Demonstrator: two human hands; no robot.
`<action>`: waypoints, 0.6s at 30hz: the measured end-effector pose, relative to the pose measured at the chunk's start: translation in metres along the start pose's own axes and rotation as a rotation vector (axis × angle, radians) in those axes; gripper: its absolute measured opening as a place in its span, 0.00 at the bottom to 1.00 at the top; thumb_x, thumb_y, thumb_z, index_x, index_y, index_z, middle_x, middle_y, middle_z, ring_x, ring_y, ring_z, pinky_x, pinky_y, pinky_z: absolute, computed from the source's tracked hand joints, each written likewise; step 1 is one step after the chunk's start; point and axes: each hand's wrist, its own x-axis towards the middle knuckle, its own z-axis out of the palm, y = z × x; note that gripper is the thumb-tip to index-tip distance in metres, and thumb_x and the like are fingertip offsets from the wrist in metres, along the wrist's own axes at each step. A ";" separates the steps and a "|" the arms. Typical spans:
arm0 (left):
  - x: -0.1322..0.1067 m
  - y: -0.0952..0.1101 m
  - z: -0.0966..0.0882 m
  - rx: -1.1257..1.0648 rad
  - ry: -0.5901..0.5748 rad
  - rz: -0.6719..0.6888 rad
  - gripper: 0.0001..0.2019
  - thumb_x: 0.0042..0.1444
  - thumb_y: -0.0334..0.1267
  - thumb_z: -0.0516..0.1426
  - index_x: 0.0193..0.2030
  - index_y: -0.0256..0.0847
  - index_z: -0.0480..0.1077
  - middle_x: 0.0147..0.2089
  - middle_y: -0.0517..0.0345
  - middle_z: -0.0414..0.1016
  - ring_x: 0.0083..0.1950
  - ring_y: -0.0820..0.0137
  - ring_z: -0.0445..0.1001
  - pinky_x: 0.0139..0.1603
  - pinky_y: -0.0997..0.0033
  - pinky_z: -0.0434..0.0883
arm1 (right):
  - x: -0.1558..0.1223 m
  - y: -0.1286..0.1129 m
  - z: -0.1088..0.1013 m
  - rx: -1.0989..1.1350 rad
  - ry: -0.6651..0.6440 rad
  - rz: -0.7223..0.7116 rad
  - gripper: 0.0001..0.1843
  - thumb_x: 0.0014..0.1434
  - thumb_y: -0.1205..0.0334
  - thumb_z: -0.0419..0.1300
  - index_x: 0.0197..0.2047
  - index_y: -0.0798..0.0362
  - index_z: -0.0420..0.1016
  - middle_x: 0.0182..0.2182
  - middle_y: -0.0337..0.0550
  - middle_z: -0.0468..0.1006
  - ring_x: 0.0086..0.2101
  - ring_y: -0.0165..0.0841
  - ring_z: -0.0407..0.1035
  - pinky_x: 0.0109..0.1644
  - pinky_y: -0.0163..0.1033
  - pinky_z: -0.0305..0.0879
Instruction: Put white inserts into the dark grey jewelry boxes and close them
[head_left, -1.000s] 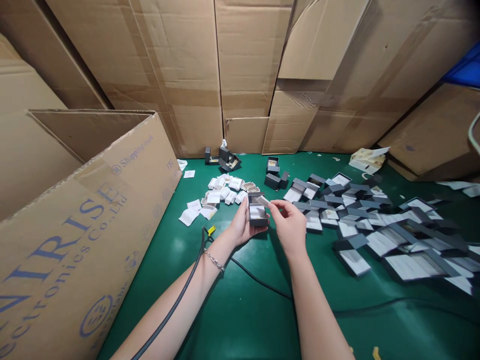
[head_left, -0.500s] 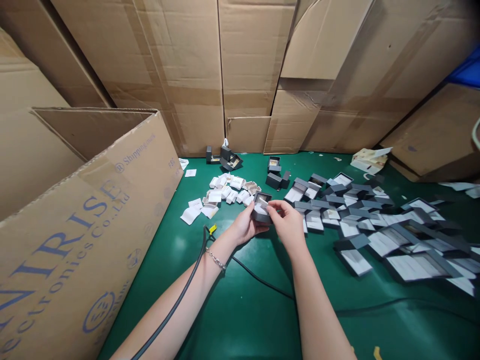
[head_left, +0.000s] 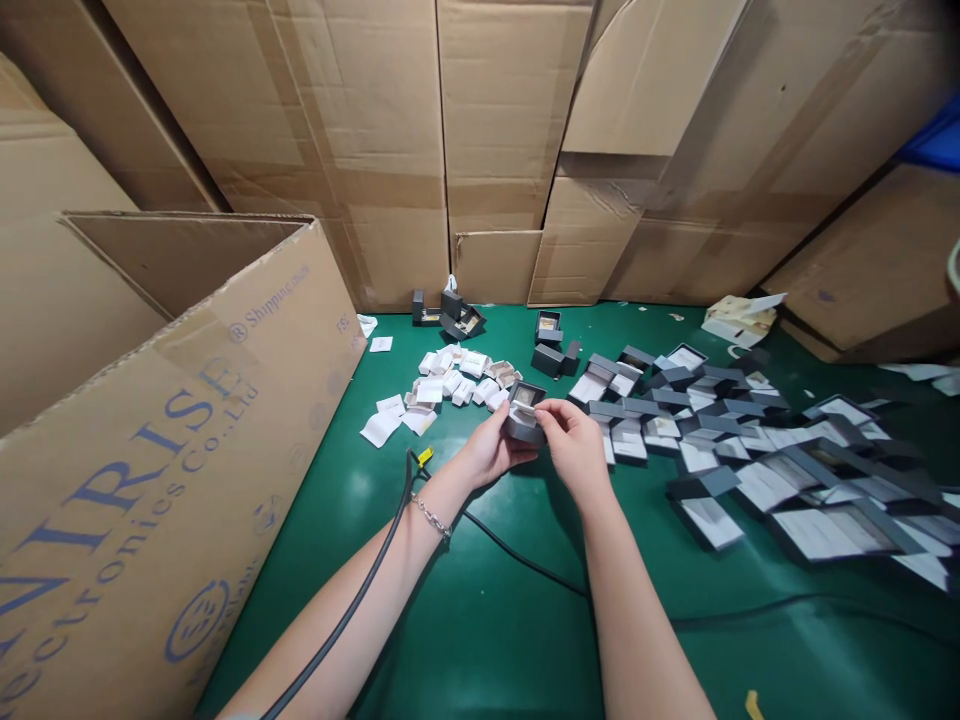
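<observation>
My left hand cradles a small dark grey gift box with its hinged lid standing open. A white insert sits inside the box, partly hidden by my fingers. My right hand is just to the right, its thumb and fingertips pinched at the insert and the box's edge. A chain bracelet circles my left wrist.
A green mat covers the work surface. White cards lie heaped to the left of my hands, and many open grey boxes spread to the right. A black cable crosses my left forearm. Cardboard sheets line the back, beside a large carton.
The white piece held by my right fingers has gone down into the box. The box has risen and tilted in my left hand, and my hands have come closer together.
</observation>
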 end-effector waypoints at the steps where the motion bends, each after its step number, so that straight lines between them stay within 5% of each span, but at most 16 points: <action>1: 0.000 0.000 0.000 -0.004 -0.002 -0.001 0.21 0.63 0.48 0.43 0.45 0.33 0.68 0.37 0.45 0.75 0.34 0.67 0.75 0.36 0.67 0.71 | 0.000 -0.001 0.000 0.011 -0.004 -0.004 0.11 0.49 0.54 0.57 0.31 0.53 0.74 0.28 0.41 0.76 0.29 0.33 0.66 0.35 0.37 0.60; 8: 0.001 -0.001 -0.002 -0.018 -0.009 0.007 0.20 0.62 0.48 0.44 0.44 0.35 0.69 0.33 0.48 0.75 0.31 0.68 0.74 0.32 0.69 0.70 | 0.003 0.003 0.002 0.176 -0.044 0.027 0.11 0.47 0.53 0.59 0.29 0.53 0.73 0.27 0.40 0.74 0.29 0.32 0.65 0.34 0.36 0.61; 18: -0.003 0.000 0.000 -0.004 0.003 0.022 0.21 0.62 0.49 0.44 0.44 0.35 0.70 0.36 0.47 0.75 0.32 0.67 0.75 0.32 0.69 0.71 | 0.002 -0.006 0.008 0.411 0.017 0.268 0.17 0.37 0.52 0.65 0.29 0.55 0.73 0.22 0.36 0.70 0.24 0.27 0.61 0.25 0.32 0.57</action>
